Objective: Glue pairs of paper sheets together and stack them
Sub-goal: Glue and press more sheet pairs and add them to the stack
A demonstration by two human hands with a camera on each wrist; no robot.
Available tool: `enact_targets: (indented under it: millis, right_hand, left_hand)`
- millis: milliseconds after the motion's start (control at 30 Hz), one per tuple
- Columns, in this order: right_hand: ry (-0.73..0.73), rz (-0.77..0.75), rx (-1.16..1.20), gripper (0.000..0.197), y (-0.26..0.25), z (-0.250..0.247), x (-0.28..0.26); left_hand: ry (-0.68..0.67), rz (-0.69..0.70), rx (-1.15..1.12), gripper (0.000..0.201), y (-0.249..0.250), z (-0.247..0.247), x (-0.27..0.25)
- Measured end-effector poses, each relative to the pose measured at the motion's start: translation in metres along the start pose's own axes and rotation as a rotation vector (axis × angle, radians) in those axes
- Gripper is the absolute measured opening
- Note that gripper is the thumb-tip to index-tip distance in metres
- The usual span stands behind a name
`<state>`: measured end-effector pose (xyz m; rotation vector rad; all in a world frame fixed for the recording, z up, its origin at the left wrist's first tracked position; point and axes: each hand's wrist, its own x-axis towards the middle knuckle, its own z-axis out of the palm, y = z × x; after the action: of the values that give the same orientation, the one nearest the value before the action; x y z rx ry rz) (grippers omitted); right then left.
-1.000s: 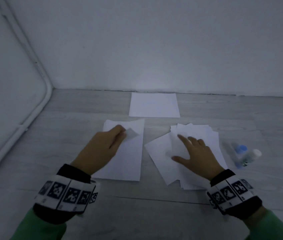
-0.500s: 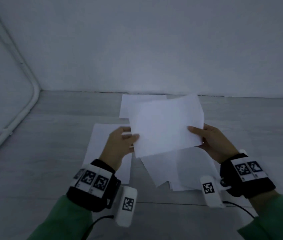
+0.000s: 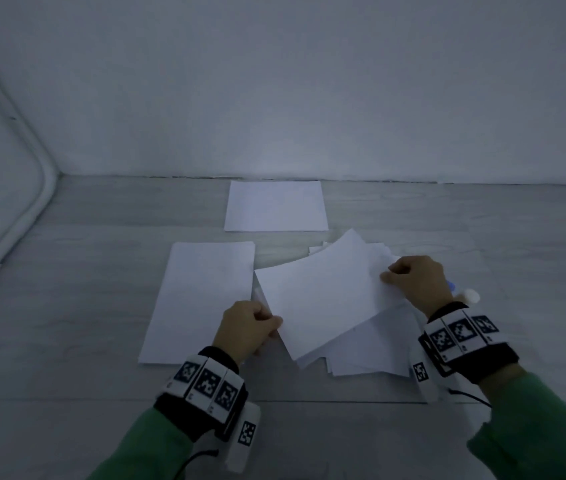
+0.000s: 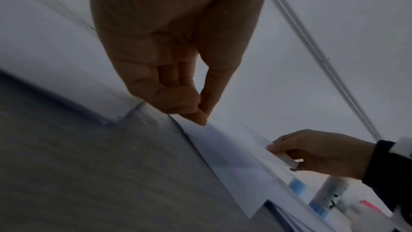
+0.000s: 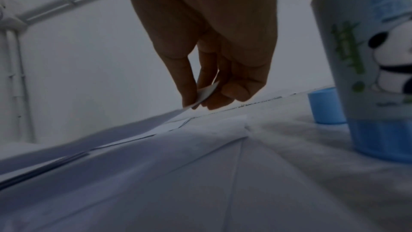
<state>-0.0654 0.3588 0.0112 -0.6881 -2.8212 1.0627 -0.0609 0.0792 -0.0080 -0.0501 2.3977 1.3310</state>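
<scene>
Both hands hold one white sheet low over the loose pile of sheets at right. My left hand pinches its near left corner between thumb and fingers. My right hand pinches the far right edge. A single sheet lies flat to the left. Another white sheet or stack lies by the back wall. The glue stick, blue with a panda print, lies just right of my right hand, with its blue cap beside it.
The grey wood-grain surface ends at a white wall behind. A white pipe runs down the left side. A white cap pokes out behind my right wrist.
The sheet, held up and facing me half a second ago, has come down toward the pile and tilted flatter. A second ago both hands lay on the papers.
</scene>
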Motion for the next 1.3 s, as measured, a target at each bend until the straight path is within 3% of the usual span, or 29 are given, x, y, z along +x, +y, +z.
enact_targets:
  millis: [233, 700, 867, 967, 1067, 1100, 1167, 1233, 1300]
  right_hand:
    - [-0.01, 0.007, -0.113, 0.011, 0.003, 0.006, 0.0]
    - [-0.022, 0.026, -0.186, 0.009, 0.011, 0.017, 0.007]
    - [-0.09, 0.043, -0.293, 0.019, 0.01, 0.019, 0.01]
    - [-0.074, -0.093, -0.455, 0.043, 0.007, 0.019, 0.004]
    - [-0.124, -0.426, -0.515, 0.068, -0.006, 0.022, -0.006]
    - [-0.215, -0.532, -0.522, 0.075, -0.012, 0.025, -0.008]
    - [-0.426, -0.65, -0.579, 0.085, -0.024, 0.035, -0.011]
    - [-0.602, -0.621, -0.685, 0.094, -0.029, 0.045, -0.009]
    - [-0.698, -0.56, -0.785, 0.099, -0.023, 0.052, -0.004]
  left_hand:
    - [-0.006, 0.046, 0.182, 0.025, -0.004, 0.005, -0.001]
    - [-0.039, 0.07, 0.311, 0.026, -0.007, 0.008, 0.008]
    - [-0.099, 0.059, 0.405, 0.025, -0.003, 0.005, 0.014]
    - [-0.103, 0.063, 0.528, 0.029, 0.005, 0.001, 0.016]
    - [0.052, 0.32, 0.657, 0.029, 0.018, 0.005, 0.016]
    - [0.044, 0.42, 0.698, 0.041, 0.022, 0.01, 0.018]
    - [-0.122, 0.509, 0.826, 0.087, 0.028, 0.024, 0.027]
    - [-0.303, 0.449, 0.966, 0.114, 0.031, 0.034, 0.033]
    - [-0.387, 0.352, 1.02, 0.123, 0.022, 0.038, 0.037]
